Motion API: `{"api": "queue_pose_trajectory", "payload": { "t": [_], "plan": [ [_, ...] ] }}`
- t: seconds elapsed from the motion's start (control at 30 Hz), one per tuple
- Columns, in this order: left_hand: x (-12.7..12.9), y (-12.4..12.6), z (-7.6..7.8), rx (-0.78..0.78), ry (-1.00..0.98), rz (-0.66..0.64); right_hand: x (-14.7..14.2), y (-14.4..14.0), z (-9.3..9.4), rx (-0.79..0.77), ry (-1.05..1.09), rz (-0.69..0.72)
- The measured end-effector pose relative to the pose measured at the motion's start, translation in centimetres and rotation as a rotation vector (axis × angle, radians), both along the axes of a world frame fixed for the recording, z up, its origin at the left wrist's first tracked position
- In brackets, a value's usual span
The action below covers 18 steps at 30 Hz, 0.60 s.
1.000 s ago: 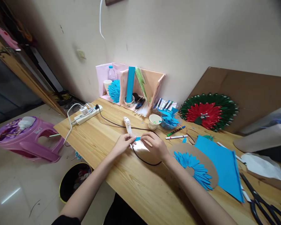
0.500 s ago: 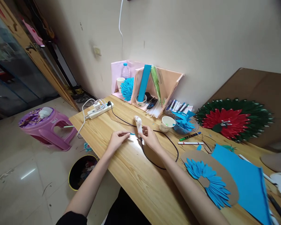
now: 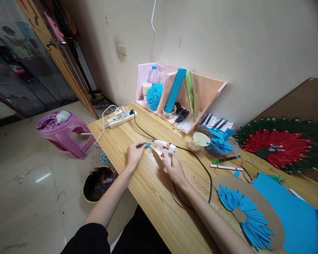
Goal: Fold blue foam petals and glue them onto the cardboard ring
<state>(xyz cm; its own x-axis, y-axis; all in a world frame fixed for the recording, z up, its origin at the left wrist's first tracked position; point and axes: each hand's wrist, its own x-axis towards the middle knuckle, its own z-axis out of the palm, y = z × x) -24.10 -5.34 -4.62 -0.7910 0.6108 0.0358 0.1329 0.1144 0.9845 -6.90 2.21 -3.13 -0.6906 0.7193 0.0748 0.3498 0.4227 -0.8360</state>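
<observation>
Near the table's (image 3: 148, 190) front edge, our right hand (image 3: 175, 171) grips the glue gun (image 3: 164, 148); our left hand (image 3: 134, 153) pinches a blue paper petal (image 3: 148, 144) at its nozzle. Its black cord (image 3: 201, 165) loops beside a paper cup (image 3: 200, 141).

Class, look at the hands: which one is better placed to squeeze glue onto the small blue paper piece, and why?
Probably the right hand. It already grips the white hot glue gun by its handle, nozzle aimed toward the small blue paper piece. The left hand is occupied pinching that piece just above the wooden table.
</observation>
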Motion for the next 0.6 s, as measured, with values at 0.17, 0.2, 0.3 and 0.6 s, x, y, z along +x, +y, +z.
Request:
{"api": "queue_pose_trajectory", "payload": {
  "t": [0.17, 0.2, 0.3, 0.6],
  "plan": [
    [0.07, 0.07, -0.43, -0.001, 0.059, 0.009, 0.84, -0.99, -0.56, -0.031, -0.051, 0.043],
    [0.15, 0.09, -0.39, -0.002, 0.068, 0.007, 0.82, -0.99, -0.63, -0.028, -0.056, 0.035],
    [0.34, 0.09, -0.14, -0.009, 0.090, 0.004, 0.78, -0.86, -0.75, -0.010, -0.047, 0.011],
    [0.68, 0.03, 0.42, -0.007, 0.089, -0.021, 0.82, -0.63, -1.02, -0.026, -0.029, 0.016]
  ]
}}
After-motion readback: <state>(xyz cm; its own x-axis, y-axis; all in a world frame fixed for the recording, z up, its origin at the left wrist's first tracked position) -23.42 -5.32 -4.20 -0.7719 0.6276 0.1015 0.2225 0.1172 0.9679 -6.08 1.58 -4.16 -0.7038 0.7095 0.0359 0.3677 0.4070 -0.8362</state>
